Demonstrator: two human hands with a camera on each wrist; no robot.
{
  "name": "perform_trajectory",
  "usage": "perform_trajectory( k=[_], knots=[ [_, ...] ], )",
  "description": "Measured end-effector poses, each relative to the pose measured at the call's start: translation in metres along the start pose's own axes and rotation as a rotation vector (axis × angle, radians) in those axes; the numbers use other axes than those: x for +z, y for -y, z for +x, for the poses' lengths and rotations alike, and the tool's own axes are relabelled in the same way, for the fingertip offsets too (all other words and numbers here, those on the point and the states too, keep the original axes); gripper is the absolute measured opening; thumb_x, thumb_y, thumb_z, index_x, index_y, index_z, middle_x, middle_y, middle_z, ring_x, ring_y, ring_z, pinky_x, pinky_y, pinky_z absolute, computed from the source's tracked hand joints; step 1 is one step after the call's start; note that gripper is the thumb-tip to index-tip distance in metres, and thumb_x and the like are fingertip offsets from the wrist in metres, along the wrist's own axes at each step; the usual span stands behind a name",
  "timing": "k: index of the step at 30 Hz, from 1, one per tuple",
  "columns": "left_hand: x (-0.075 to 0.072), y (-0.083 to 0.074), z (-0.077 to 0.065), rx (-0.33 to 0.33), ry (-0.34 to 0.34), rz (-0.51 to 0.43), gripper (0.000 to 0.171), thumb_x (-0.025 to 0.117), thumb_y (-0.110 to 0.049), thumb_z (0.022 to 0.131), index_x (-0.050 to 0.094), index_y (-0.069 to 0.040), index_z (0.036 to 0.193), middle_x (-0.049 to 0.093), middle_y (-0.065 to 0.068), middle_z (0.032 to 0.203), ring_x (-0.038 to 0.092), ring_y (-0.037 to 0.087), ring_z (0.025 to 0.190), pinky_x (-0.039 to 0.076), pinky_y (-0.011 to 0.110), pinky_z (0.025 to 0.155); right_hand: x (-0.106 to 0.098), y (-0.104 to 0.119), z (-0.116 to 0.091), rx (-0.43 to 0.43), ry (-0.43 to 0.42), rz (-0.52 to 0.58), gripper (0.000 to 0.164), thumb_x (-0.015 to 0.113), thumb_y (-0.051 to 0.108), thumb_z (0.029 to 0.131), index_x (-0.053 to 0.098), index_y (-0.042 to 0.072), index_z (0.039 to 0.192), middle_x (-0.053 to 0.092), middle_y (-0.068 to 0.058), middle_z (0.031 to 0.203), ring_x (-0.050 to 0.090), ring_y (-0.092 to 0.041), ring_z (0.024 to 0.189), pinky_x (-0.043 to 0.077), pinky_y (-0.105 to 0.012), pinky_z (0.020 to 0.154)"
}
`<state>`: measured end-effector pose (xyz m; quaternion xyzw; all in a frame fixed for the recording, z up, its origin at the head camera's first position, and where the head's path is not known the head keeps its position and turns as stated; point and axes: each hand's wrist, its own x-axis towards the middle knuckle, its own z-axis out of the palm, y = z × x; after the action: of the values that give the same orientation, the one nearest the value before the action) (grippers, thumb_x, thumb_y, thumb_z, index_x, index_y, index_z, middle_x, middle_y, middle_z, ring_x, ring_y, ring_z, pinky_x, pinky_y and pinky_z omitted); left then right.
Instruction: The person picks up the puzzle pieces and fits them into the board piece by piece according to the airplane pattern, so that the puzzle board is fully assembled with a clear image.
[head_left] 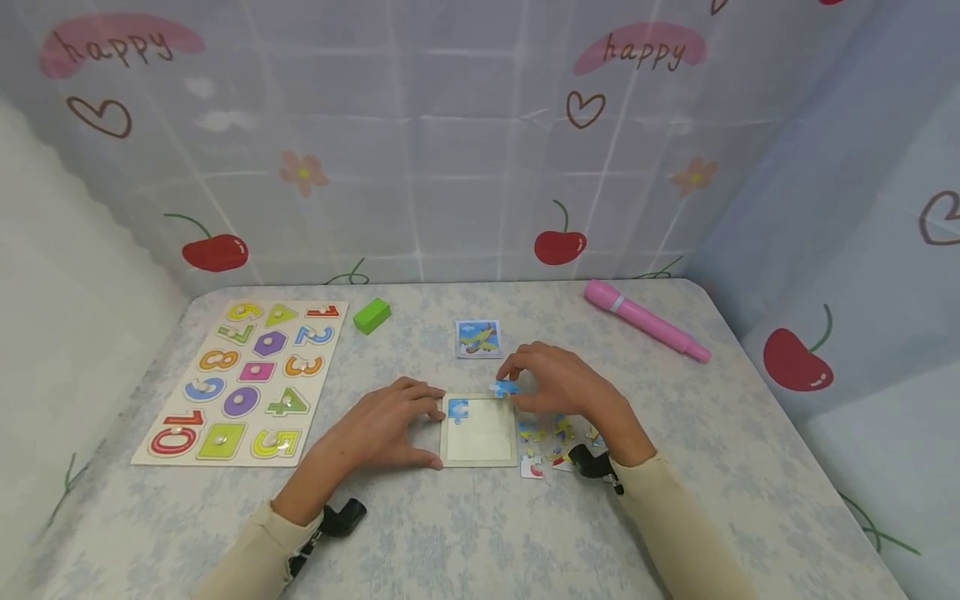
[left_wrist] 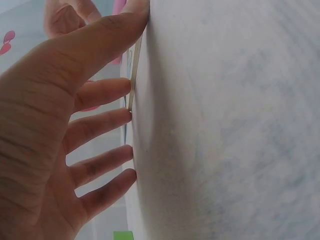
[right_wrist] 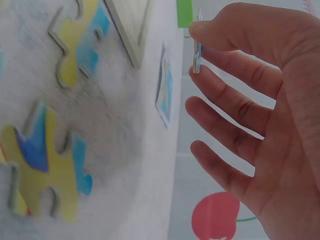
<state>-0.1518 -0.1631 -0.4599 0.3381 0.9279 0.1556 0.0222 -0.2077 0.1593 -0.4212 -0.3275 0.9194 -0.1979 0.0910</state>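
Status: right hand (head_left: pixel 557 380) pinches blue puzzle piece (head_left: pixel 505 388) at the far right corner of puzzle tray (head_left: pixel 487 435)

The puzzle tray is a shallow, pale, wood-like square with a raised rim. One corner piece (head_left: pixel 457 409), printed sky blue with white, is seated in its far left corner. The left hand (head_left: pixel 386 422) lies along the tray's left side, fingers extended and spread, thumb at the near left corner.

Loose pieces (head_left: pixel 532 467) with rounded tabs and sockets lie right of the tray; the right arm partly covers them, so their count cannot be told. Beyond the tray lies a flat square picture card (head_left: pixel 478 339). To the far left are a smooth green block (head_left: pixel 372 317) and a pale board (head_left: pixel 257 422) bearing knobbed number and shape inserts. A glossy pink tube (head_left: pixel 647 322) lies far right. The tabletop (head_left: pixel 420 533) is white with a blue-grey mottled print.

The right wrist view adds the held piece edge-on: a thin slab between thumb and fingertips, raised above the tabletop, the remaining fingers loosely bent. It also shows the thickness of the loose pieces. The left wrist view adds the tray's thin side wall, with fingertips against it.
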Motion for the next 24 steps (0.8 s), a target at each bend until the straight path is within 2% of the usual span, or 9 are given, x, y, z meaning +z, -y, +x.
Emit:
perform_trajectory(
  k=[5, 11, 17, 24],
  knots=[
    [-0.001, 0.0, 0.0, 0.02, -0.005, -0.004, 0.063, 0.09, -0.066, 0.077, 0.079, -0.023, 0.123, 0.064, -0.002, 0.15, 0.057, 0.024, 0.135, 0.056, 0.047, 0.1, 0.009, 0.004, 0.004, -0.005, 0.02, -0.015, 0.029, 0.079, 0.022, 0.093, 0.08, 0.023, 0.121, 0.071, 0.009, 0.111, 0.065, -0.017, 0.106, 0.055, -0.038, 0.086],
    [-0.001, 0.0, 0.001, -0.002, 0.023, 0.001, 0.064, 0.089, -0.066, 0.079, 0.079, -0.023, 0.126, 0.063, -0.003, 0.151, 0.055, 0.023, 0.138, 0.055, 0.047, 0.104, 0.016, 0.009, 0.006, -0.038, 0.012, -0.033, 0.028, 0.079, 0.021, 0.094, 0.08, 0.022, 0.122, 0.072, 0.007, 0.113, 0.066, -0.018, 0.106, 0.056, -0.038, 0.086],
    [-0.001, 0.0, 0.001, 0.001, 0.018, 0.007, 0.065, 0.089, -0.067, 0.078, 0.079, -0.023, 0.125, 0.063, -0.003, 0.151, 0.056, 0.023, 0.137, 0.055, 0.047, 0.102, 0.024, 0.016, 0.011, -0.044, 0.017, -0.047, 0.028, 0.081, 0.022, 0.096, 0.08, 0.021, 0.124, 0.072, 0.006, 0.117, 0.066, -0.017, 0.109, 0.057, -0.041, 0.09],
    [0.0, 0.003, 0.001, 0.005, 0.013, 0.008, 0.066, 0.088, -0.068, 0.078, 0.079, -0.023, 0.126, 0.063, -0.003, 0.151, 0.056, 0.023, 0.137, 0.056, 0.046, 0.101, 0.033, 0.022, 0.017, -0.045, 0.036, -0.114, 0.029, 0.083, 0.025, 0.096, 0.081, 0.021, 0.125, 0.071, 0.005, 0.118, 0.065, -0.017, 0.11, 0.057, -0.04, 0.093]
  ],
)
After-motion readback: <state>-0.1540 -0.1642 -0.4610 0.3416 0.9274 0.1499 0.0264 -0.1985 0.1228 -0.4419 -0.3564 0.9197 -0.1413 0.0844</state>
